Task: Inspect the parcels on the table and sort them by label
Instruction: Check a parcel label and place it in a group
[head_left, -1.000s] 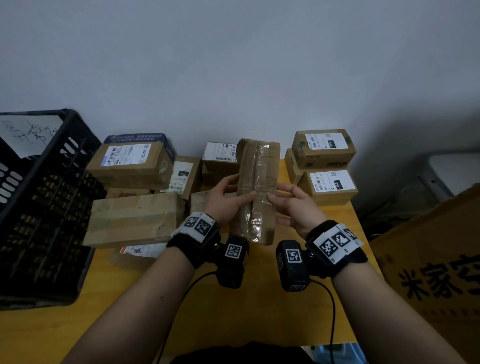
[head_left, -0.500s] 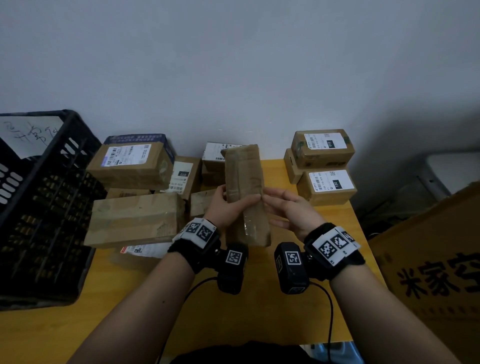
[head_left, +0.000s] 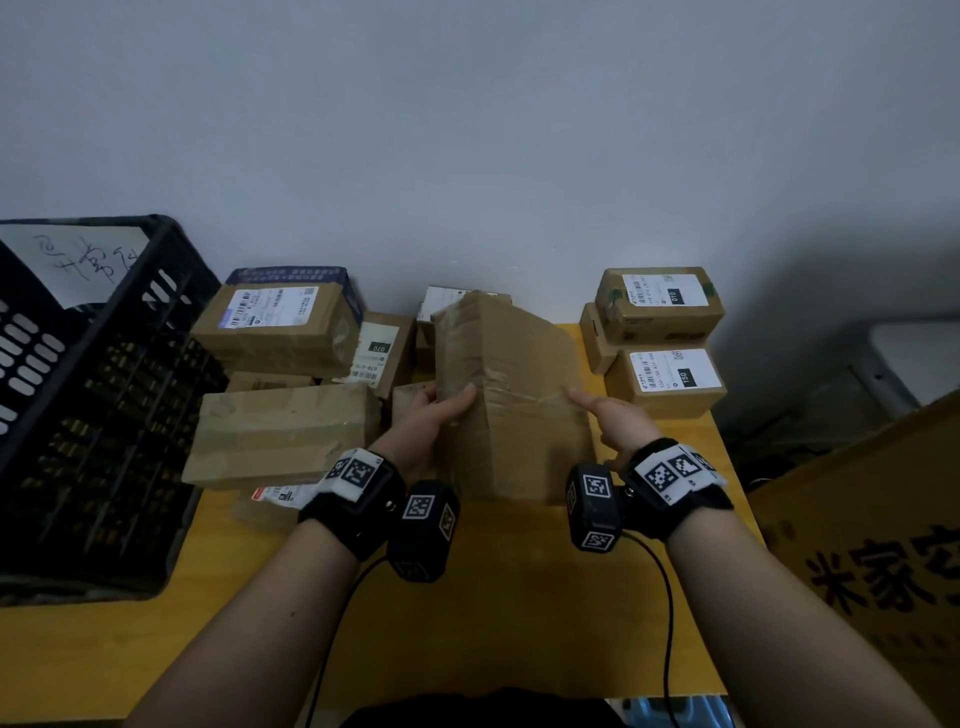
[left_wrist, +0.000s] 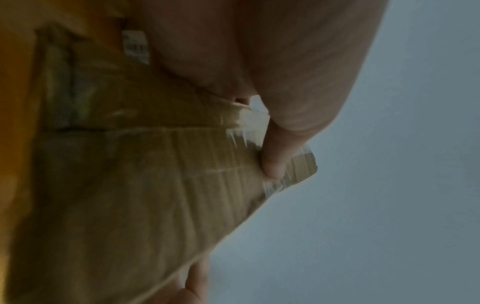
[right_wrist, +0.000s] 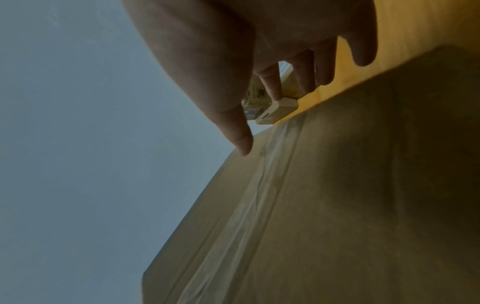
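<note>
I hold a plain brown taped parcel (head_left: 511, 395) upright over the middle of the yellow table (head_left: 519, 597), its broad face towards me with no label showing. My left hand (head_left: 431, 415) pinches its left edge, thumb (left_wrist: 275, 156) on the front and fingers behind. My right hand (head_left: 608, 421) stands at the right edge; its thumb (right_wrist: 240, 139) touches the parcel (right_wrist: 337, 185) while the fingers stay straight and apart from it. Two labelled parcels, marked 010 (head_left: 660, 301) and 150 (head_left: 670, 379), are stacked at the back right.
A pile of parcels lies at the back left: a labelled box (head_left: 280, 322), a long plain box (head_left: 280, 431) and one marked 070 (head_left: 382, 348). A black crate (head_left: 93, 395) fills the left side. A large printed carton (head_left: 872, 545) stands off the table's right edge.
The parcel has turned from its narrow taped side to its broad face towards me. My right hand has slid out to the right edge; the left keeps its hold.
</note>
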